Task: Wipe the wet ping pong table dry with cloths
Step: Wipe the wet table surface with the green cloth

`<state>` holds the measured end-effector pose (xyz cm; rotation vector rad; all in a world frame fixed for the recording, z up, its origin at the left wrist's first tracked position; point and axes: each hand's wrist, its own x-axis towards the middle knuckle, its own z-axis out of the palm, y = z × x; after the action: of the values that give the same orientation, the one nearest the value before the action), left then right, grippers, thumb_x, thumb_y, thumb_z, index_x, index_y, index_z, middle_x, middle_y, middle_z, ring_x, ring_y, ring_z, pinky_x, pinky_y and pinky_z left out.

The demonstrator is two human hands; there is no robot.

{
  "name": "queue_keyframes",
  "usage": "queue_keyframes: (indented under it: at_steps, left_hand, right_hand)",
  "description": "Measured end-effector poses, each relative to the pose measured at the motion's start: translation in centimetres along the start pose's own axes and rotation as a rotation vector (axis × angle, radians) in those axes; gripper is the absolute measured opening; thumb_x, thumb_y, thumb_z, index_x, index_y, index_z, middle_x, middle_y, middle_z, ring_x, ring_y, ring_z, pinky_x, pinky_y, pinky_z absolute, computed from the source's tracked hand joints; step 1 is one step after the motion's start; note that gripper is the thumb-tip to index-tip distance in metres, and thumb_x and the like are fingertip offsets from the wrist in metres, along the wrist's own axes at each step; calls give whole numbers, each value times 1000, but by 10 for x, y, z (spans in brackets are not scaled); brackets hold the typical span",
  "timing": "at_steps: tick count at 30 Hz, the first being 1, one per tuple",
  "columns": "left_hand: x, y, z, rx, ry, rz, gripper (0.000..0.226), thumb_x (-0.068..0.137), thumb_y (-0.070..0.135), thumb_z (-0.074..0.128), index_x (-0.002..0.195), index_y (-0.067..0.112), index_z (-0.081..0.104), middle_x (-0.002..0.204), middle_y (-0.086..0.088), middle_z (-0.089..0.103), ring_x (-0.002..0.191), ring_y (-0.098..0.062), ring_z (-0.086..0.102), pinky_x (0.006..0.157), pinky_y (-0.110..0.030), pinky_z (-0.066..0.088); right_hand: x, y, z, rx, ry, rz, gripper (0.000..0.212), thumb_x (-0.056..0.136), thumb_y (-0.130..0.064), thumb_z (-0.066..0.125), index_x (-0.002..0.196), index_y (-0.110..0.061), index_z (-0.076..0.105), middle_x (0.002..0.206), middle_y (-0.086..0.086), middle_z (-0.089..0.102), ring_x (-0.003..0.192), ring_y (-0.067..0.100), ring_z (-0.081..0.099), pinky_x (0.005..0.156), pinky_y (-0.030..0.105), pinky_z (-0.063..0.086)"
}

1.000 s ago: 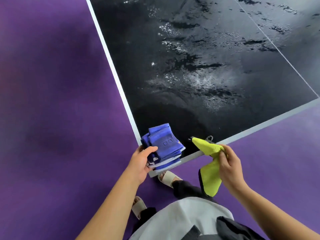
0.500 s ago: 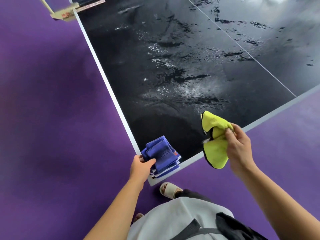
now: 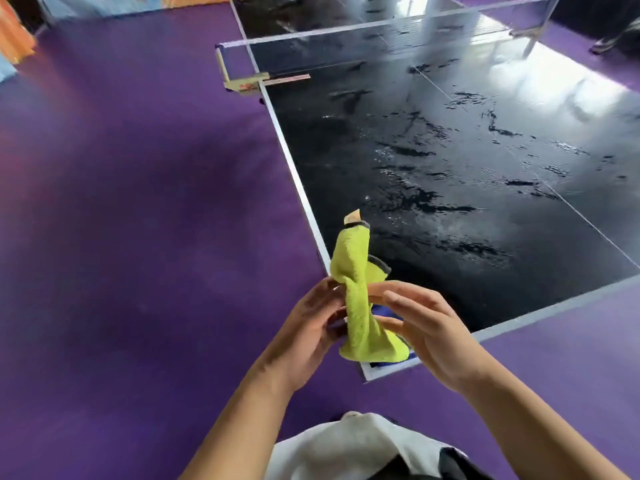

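Your left hand (image 3: 304,327) has left the blue stack to join right hand (image 3: 426,327) at lower centre, both pinching the limp, light yellow cloth (image 3: 360,306) with loosely curled fingers above the wet table's (image 3: 450,202) corner; grab its edges to spread.

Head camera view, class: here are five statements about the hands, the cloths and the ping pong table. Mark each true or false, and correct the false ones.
1. The yellow-green cloth is held up between both hands. True: the left hand and the right hand are on either side of it.
2. The yellow-green cloth lies flat on the table. False: it is lifted and bunched, above the near corner.
3. The ping pong table shows streaks and puddles of water. True.
4. A blue cloth is spread over the middle of the table. False: only a little blue shows, behind the yellow-green cloth at the near corner.
5. The floor around the table is green. False: it is purple.
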<state>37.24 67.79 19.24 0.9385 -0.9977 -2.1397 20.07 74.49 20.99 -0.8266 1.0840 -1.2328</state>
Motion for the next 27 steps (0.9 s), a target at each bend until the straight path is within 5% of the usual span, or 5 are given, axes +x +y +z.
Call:
queue_keyframes:
  at_steps: [8, 11, 15, 23, 27]
  left_hand:
    - [-80, 9, -95, -185, 44, 59, 42, 87, 19, 61, 128, 20, 68, 124, -17, 65, 106, -34, 60, 91, -43, 49]
    - [-97, 17, -122, -381, 24, 11, 42, 94, 32, 55, 127, 11, 70, 127, -21, 67, 110, -31, 68, 88, -41, 58]
    - [-93, 23, -149, -302, 141, -9, 51, 100, 42, 51, 140, 11, 59, 134, -22, 63, 126, -35, 60, 107, -49, 47]
    - [-8, 65, -206, -44, 499, 77, 18, 97, 11, 61, 112, 10, 72, 109, -7, 77, 102, -17, 73, 83, -29, 57]
    - [43, 108, -229, 74, 375, 47, 28, 88, 6, 70, 115, 6, 70, 118, -14, 73, 115, -28, 67, 96, -35, 49]
  right_hand:
    - [25, 60, 104, 88, 117, 291, 60, 79, -13, 79, 132, -32, 55, 110, 10, 57, 68, 24, 59, 67, 44, 59]
    - [31, 64, 125, 48, -18, 368, 50, 79, -15, 77, 126, -12, 62, 85, 8, 55, 63, 21, 56, 62, 38, 57]
    - [53, 69, 135, -150, 94, 277, 38, 75, -19, 78, 106, 2, 70, 86, 12, 63, 72, 21, 60, 71, 34, 58]
    - [164, 53, 111, -322, 262, 8, 15, 91, -7, 69, 86, -17, 79, 71, -6, 71, 68, 2, 62, 67, 16, 49]
    - [218, 35, 69, -347, 294, -17, 11, 85, -22, 77, 91, -13, 80, 83, 25, 69, 78, 16, 55, 75, 35, 41]
